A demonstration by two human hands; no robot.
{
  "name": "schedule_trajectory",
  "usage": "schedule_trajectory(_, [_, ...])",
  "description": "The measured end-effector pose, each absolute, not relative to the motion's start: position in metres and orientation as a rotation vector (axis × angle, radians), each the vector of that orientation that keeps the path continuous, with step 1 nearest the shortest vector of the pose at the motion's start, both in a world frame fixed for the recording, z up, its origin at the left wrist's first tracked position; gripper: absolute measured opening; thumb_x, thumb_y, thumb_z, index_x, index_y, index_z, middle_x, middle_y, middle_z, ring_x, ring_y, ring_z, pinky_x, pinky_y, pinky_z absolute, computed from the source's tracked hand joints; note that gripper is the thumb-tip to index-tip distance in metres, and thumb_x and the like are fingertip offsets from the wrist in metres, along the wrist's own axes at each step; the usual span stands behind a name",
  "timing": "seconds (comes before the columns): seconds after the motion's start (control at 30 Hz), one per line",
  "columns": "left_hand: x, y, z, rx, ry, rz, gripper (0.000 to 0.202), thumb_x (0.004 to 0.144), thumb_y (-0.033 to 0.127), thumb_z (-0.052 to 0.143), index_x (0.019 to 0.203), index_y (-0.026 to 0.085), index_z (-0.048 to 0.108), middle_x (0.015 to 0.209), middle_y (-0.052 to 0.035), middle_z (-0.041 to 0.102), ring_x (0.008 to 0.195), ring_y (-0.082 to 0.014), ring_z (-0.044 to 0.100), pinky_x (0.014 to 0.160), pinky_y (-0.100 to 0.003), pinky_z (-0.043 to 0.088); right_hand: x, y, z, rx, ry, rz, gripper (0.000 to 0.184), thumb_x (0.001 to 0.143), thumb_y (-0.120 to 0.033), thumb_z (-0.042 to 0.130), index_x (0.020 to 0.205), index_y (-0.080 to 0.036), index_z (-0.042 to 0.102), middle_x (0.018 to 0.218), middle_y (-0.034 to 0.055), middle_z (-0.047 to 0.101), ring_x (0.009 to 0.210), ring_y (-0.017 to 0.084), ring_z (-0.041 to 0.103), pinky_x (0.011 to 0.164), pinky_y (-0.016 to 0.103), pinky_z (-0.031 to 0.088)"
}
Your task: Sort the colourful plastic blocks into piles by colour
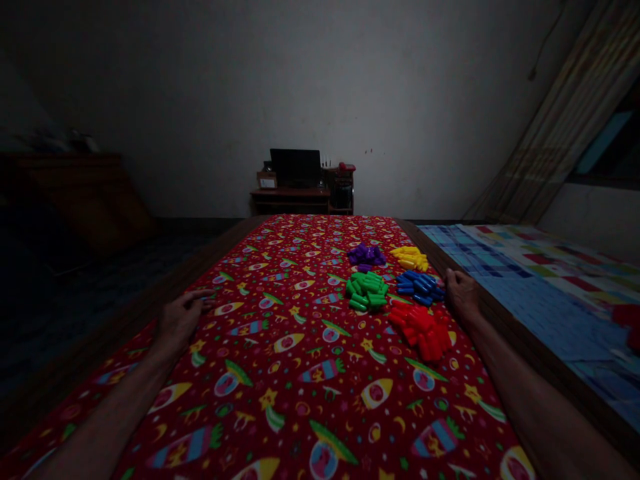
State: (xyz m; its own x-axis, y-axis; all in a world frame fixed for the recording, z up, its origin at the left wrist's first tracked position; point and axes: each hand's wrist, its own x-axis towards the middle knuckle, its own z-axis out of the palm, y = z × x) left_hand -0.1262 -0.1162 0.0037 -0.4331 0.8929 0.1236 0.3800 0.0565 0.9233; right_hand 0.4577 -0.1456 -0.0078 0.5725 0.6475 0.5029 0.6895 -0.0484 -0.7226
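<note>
My left hand (pixel 181 317) lies on the left side of the red printed cloth (pixel 300 347), fingers stretched forward and holding nothing. My right hand (pixel 462 295) rests at the cloth's right edge with its fingers curled in and nothing showing in them. Just left of it is a pile of blue plastic pieces (pixel 420 287). Around that pile are heaps of similar short pieces: red pieces (pixel 421 328) nearer me, green pieces (pixel 367 291) to the left, yellow pieces (pixel 410 258) and purple pieces (pixel 366 255) farther back.
A brown border (pixel 440 257) runs along the cloth's sides. Beyond the far end stands a desk (pixel 290 193) with a dark monitor (pixel 296 167). On the right is a blue patterned sheet (pixel 495 287) below a curtain (pixel 555 113). A wooden cabinet (pixel 80 193) stands at left.
</note>
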Motion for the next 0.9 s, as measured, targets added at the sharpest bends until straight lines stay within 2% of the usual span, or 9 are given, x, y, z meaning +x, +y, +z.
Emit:
schedule_trajectory(0.53, [-0.114,-0.124,0.015,1.204,1.873,1.372,0.027,0.080,0.010,0.049,0.100,0.012,0.067,0.063,0.0025,0.066,0.071,-0.0131,0.066,0.071,-0.020,0.049,0.453,-0.149,-0.004,-1.753,-1.084,0.007,0.046,0.075,-0.061,0.037,0.055,-0.021,0.050,0.050,0.0051,0.055,0.050,0.016,0.047,0.049,0.028,0.031])
schedule_trajectory(0.9, [-0.109,-0.128,0.022,1.225,1.916,1.350,0.026,0.078,0.012,0.050,0.097,0.013,0.068,0.061,0.0024,0.065,0.074,-0.0150,0.067,0.073,-0.022,0.050,0.458,-0.148,-0.009,-1.739,-1.110,-0.013,0.050,0.077,-0.064,0.037,0.056,-0.020,0.051,0.053,0.0060,0.058,0.052,0.017,0.050,0.051,0.028,0.033])
